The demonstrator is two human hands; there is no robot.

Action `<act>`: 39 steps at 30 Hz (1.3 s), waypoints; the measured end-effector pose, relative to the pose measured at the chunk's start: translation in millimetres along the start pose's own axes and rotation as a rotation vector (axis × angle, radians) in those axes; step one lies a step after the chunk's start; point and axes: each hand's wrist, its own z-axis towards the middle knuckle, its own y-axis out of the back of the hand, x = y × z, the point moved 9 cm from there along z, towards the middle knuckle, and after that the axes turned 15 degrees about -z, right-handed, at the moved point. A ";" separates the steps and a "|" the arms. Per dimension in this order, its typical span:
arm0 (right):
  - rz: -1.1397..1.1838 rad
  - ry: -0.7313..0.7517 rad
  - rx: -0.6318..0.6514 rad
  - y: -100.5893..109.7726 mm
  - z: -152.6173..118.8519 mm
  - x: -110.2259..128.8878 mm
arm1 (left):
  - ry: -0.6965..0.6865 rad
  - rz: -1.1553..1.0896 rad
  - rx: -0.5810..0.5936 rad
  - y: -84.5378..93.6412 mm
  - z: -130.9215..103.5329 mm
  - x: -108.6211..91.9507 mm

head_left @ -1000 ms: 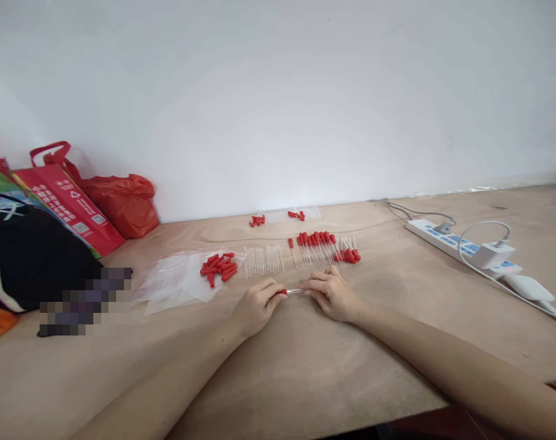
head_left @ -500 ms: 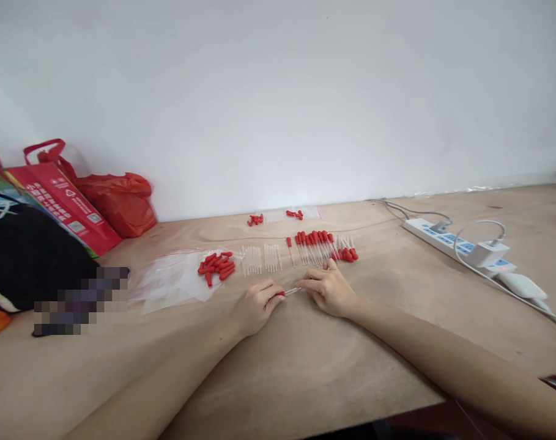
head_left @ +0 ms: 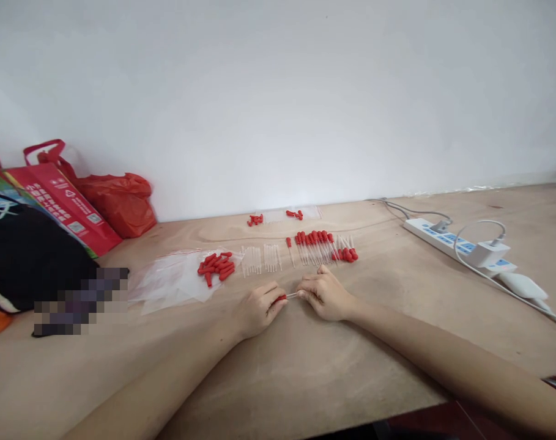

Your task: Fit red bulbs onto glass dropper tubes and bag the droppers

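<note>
My left hand [head_left: 259, 308] pinches a red rubber bulb [head_left: 281, 297] low over the wooden table. A thin clear tube [head_left: 292, 295] runs from the bulb's end to my right hand [head_left: 324, 294], whose fingers are closed on it. Behind my right hand lies a row of clear tubes with red bulbs on them [head_left: 313, 239]. Loose red bulbs [head_left: 348, 255] sit at that row's right end. Two groups of bare clear tubes [head_left: 251, 261] lie left of the row, and a pile of red bulbs [head_left: 216, 265] rests farther left on clear plastic bags [head_left: 167, 280].
More red bulbs [head_left: 255, 219] and a clear bag [head_left: 309, 212] lie near the wall. A white power strip [head_left: 424, 232] with plugs and cables is on the right. Red bags [head_left: 119, 205] and a black bag [head_left: 34, 253] stand at the left.
My right hand has shifted slightly down, its fingers more curled in. The bulb and tube between my hands sit a little lower, and less of the tube shows.
</note>
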 end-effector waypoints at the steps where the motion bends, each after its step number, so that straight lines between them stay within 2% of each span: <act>1: 0.032 -0.024 0.026 -1.7 0.8 -0.5 | -0.007 0.011 -0.004 0.2 0.1 -1.1; 5: 0.169 -0.120 0.104 -8.6 3.9 -2.4 | -0.032 0.073 -0.035 3.1 1.0 -5.8; 9: 0.249 -0.148 0.159 -13.8 7.4 -4.7 | -0.047 0.119 -0.059 6.4 2.4 -5.0; 11: 0.205 -0.126 0.157 -12.1 9.1 -5.3 | -0.044 0.112 -0.077 9.1 3.2 -1.8; 16: -0.081 0.023 0.042 5.9 10.5 3.7 | -0.014 0.080 -0.104 15.3 3.2 8.3; 18: -0.131 0.032 0.024 9.7 11.3 2.9 | 0.016 0.116 -0.127 20.8 1.8 13.6; 20: -0.132 -0.057 0.021 10.5 14.8 -9.5 | 0.081 0.221 -0.196 33.1 -1.6 21.9; 24: -0.020 -0.426 0.012 2.2 24.4 -57.9 | 0.293 0.473 -0.366 67.4 -15.3 44.6; 28: -0.080 -0.671 -0.046 -6.9 38.7 -87.4 | 0.466 0.587 -0.360 84.8 -27.9 67.9; 32: -0.198 -0.738 -0.029 -15.1 56.3 -91.0 | 0.561 0.638 -0.327 92.4 -37.0 82.3; 39: -0.279 -0.728 0.045 -24.1 69.6 -87.8 | 0.632 0.604 -0.282 93.5 -42.8 94.4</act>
